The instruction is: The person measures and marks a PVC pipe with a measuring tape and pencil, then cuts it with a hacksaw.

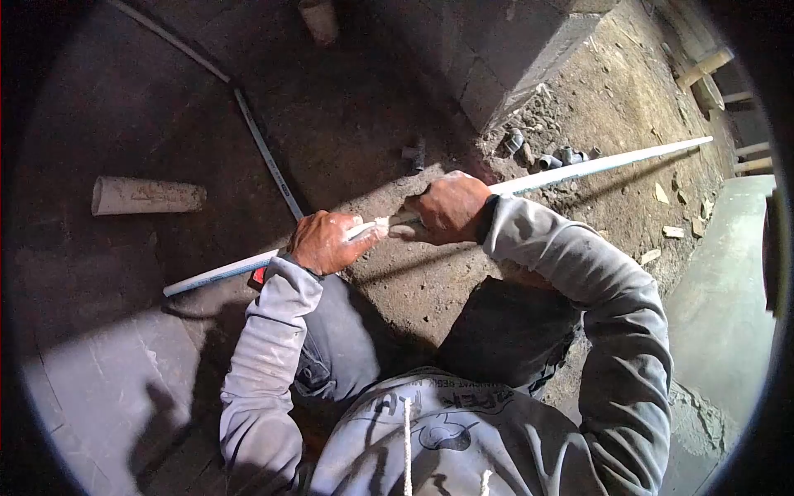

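A long white PVC pipe (612, 165) with blue print crosses in front of me, low over the dirt floor. My left hand (327, 241) is closed round its left part, thumb and fingertips pointing towards the middle. Close by on the right, my right hand (453, 208) grips the pipe with curled fingers. Between the two hands is a whitish, rough-looking spot (382, 223), right at the fingertips; whether it is a joint or a wrapping I cannot tell. The pipe's left end (178, 288) sticks out past my left wrist, and its far right portion reaches well out over the soil.
Grey pipe fittings (550, 161) lie beside a block wall corner (488, 91), with a dark tee fitting (415, 155) nearer the middle. A short pipe stub (149, 197) and a thin pipe (265, 149) are on the left. At right is a grey slab (719, 281).
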Action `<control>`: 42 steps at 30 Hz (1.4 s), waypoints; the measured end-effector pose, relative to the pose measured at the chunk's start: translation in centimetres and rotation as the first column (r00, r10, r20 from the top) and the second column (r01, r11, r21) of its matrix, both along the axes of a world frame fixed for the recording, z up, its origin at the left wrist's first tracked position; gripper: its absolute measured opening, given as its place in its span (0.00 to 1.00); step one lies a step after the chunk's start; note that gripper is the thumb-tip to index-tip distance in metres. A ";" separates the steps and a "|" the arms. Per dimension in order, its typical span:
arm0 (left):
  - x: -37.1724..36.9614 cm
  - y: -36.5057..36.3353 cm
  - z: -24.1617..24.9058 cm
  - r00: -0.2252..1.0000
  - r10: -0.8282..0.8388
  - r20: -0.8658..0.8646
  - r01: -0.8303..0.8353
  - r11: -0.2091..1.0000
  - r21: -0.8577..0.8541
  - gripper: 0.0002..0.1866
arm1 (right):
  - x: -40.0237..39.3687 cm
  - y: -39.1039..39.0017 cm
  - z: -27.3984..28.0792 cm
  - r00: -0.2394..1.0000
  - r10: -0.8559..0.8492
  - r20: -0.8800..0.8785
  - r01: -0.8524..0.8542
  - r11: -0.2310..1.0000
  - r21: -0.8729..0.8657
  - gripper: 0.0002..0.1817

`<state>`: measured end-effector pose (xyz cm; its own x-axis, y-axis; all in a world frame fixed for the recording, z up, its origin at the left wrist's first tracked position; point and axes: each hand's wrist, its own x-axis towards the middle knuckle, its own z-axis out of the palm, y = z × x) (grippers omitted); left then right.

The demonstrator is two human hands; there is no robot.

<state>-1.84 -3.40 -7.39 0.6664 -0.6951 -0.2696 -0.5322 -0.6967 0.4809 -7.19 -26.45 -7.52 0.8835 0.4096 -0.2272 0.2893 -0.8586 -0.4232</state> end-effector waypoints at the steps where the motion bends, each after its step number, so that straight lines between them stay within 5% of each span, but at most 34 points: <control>1: -0.2 0.1 0.3 1.000 -0.022 -0.002 0.022 1.000 -0.005 0.27 | -0.2 0.2 0.3 1.000 0.008 -0.001 -0.008 1.000 0.003 0.28; 9: -0.4 0.3 2.2 0.987 -0.138 -0.077 0.148 0.978 0.150 0.27 | -1.4 1.2 1.1 0.991 0.068 -0.112 -0.079 0.992 -0.102 0.28; 11: -0.4 0.3 2.7 0.926 -0.378 -0.002 0.372 0.911 0.180 0.27 | -1.9 1.4 1.2 0.960 0.124 -0.251 -0.170 0.971 -0.168 0.31; 13: -0.1 -0.2 3.6 0.863 -0.500 0.075 0.467 0.845 0.260 0.27 | -2.6 1.4 1.1 0.969 0.186 -0.163 -0.200 0.977 -0.073 0.32; 17: 0.4 -0.3 2.6 0.916 -0.397 0.055 0.372 0.894 0.249 0.28 | -1.4 0.5 0.4 0.997 0.044 -0.064 -0.053 0.986 -0.157 0.31; 19: -0.7 -0.2 1.4 0.998 -0.058 0.001 0.058 0.995 -0.076 0.29 | -0.7 -0.4 -0.8 0.983 0.036 0.182 -0.037 0.999 -0.001 0.28; 23: -0.3 -1.2 0.7 0.988 0.148 -0.049 -0.148 0.989 0.005 0.28 | 0.5 -1.3 -2.0 0.984 0.043 0.175 -0.031 0.997 -0.073 0.28; 27: 0.8 -1.9 1.2 0.986 0.154 0.064 -0.148 0.985 -0.092 0.26 | 0.9 -1.8 -0.8 0.938 -0.042 0.344 0.045 0.999 0.000 0.23; 28: 1.1 -2.1 1.0 0.985 0.146 0.091 -0.136 0.985 -0.107 0.26 | 1.2 -1.6 -0.8 0.953 -0.041 0.301 0.075 0.992 -0.103 0.19; 30: 1.6 -2.3 0.9 0.985 0.144 0.096 -0.130 0.982 -0.136 0.27 | 1.2 -3.1 -3.6 0.745 0.019 0.666 -0.051 0.998 0.028 0.11; 32: 2.8 -2.7 0.1 0.998 0.069 0.002 -0.069 0.992 -0.104 0.30 | 1.7 -4.2 -4.3 0.712 0.059 0.700 -0.134 0.990 0.053 0.16; 34: 2.5 -3.3 -1.0 0.995 0.094 -0.041 -0.099 0.986 -0.135 0.30 | 1.7 -4.0 -3.4 0.783 0.034 0.621 -0.088 0.995 0.055 0.20; 35: 1.6 -3.4 -2.8 0.956 0.170 -0.241 -0.231 0.939 -0.256 0.30 | 2.0 -3.3 -2.4 0.942 -0.013 0.335 -0.033 0.991 0.133 0.20; 36: 0.7 -3.9 -4.2 0.963 0.227 -0.141 -0.254 0.944 -0.210 0.34 | 1.8 -2.7 -0.4 0.957 0.008 0.290 -0.023 0.999 0.048 0.19; 37: 1.2 -4.0 -2.9 0.943 0.221 -0.250 -0.240 0.970 -0.046 0.39 | 1.9 -2.8 -0.9 0.948 0.001 0.318 -0.022 0.998 0.063 0.19; 41: -0.3 -3.1 -5.2 0.945 0.326 -0.005 -0.323 0.932 -0.166 0.38 | 2.5 -3.0 -2.5 0.986 0.026 0.168 -0.015 0.998 -0.066 0.21; 42: -0.8 -2.8 -5.7 0.942 0.335 -0.022 -0.331 0.916 -0.225 0.37 | 1.9 -3.3 -3.4 0.954 0.093 0.286 -0.088 0.996 -0.033 0.21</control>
